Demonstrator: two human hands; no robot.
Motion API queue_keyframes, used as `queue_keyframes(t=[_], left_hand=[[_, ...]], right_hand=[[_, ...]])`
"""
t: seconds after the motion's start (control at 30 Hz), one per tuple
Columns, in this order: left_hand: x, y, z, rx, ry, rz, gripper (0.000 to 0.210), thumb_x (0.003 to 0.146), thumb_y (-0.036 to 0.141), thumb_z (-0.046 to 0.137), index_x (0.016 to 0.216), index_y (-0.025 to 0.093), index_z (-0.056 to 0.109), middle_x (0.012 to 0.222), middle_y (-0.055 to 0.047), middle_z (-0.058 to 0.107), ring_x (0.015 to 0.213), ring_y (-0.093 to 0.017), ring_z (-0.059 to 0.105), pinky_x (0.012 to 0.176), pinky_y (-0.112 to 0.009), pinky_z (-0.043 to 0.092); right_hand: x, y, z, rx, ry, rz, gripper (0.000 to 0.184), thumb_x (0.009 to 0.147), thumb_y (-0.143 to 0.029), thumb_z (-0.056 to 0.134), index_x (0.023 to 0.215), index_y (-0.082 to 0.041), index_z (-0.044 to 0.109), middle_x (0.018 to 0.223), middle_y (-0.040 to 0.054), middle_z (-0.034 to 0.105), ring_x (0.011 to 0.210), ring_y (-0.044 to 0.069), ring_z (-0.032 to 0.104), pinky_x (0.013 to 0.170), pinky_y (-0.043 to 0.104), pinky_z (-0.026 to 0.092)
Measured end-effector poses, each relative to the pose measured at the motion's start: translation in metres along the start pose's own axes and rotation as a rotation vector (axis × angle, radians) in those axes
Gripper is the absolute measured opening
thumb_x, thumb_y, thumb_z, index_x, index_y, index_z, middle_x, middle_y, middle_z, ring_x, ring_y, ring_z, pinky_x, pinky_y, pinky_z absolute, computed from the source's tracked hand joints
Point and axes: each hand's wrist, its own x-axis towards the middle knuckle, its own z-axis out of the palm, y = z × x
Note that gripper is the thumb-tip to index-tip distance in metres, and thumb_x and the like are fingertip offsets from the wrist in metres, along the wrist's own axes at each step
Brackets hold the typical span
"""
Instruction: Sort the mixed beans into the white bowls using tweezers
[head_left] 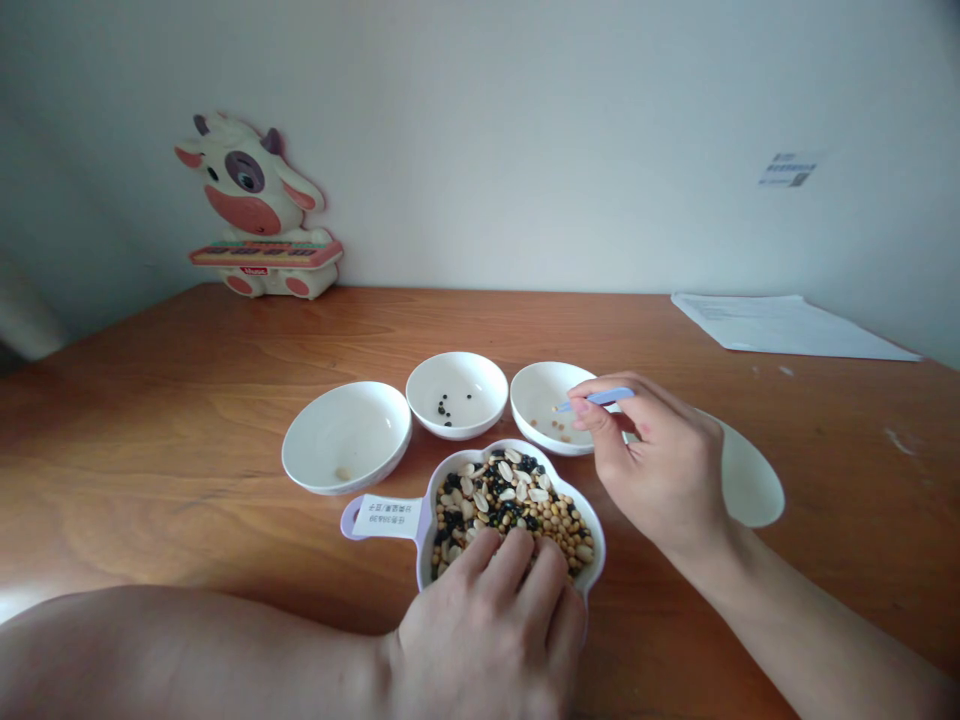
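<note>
My right hand pinches blue tweezers, their tip over a white bowl with several yellow beans at its bottom. A pale yellow bean shows at the tweezer tip. Curled over the near rim of a purple-edged handled bowl, my left hand is closed on it; the thumb is hidden. Mixed peanuts, black beans and yellow beans fill that bowl. Behind it, a white bowl has several black beans, and another bowl has one pale piece.
A further white bowl lies partly behind my right hand. At the back left of the wooden table stands a cow toy with a keyboard. Papers lie at the back right, below a label on the wall.
</note>
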Motion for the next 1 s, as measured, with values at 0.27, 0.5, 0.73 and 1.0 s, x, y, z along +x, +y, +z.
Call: queue_keyframes(t=[0.27,0.5,0.73,1.0], left_hand=[[0.001,0.001,-0.001,0.01,0.013,0.004,0.012,0.087,0.027,0.058,0.083,0.016,0.053,0.083,-0.003,0.055,0.071,-0.02,0.05,0.056,-0.035,0.038],[0.0,0.001,0.001,-0.008,-0.043,-0.004,0.011,0.088,0.026,0.057,0.084,0.017,0.052,0.083,-0.003,0.056,0.072,-0.02,0.051,0.058,-0.034,0.042],[0.018,-0.016,-0.044,-0.396,-0.226,-0.182,0.029,0.079,0.043,0.069,0.088,0.017,0.058,0.091,-0.005,0.061,0.079,-0.019,0.057,0.069,-0.031,0.049],[0.048,-0.089,-0.067,-0.596,-0.159,-0.291,0.018,0.09,0.024,0.053,0.078,0.015,0.062,0.067,0.002,0.06,0.06,-0.009,0.053,0.055,-0.02,0.039]], right_hand=[[-0.001,0.004,0.001,-0.017,-0.03,0.056,0.01,0.091,-0.016,0.057,0.084,-0.02,0.063,0.081,0.0039,0.071,0.071,0.019,0.068,0.064,0.029,0.051],[-0.001,0.002,0.0,0.02,-0.012,0.045,0.009,0.091,-0.016,0.057,0.086,-0.02,0.064,0.083,0.0043,0.07,0.075,0.019,0.069,0.068,0.029,0.052],[-0.004,-0.008,-0.006,0.231,0.003,0.056,0.007,0.087,-0.015,0.058,0.084,-0.018,0.064,0.078,0.0037,0.068,0.069,0.016,0.064,0.062,0.027,0.05],[-0.003,-0.015,-0.014,0.542,-0.247,-0.066,0.013,0.084,-0.017,0.052,0.074,-0.016,0.06,0.063,0.0021,0.06,0.055,0.014,0.054,0.051,0.026,0.042]])
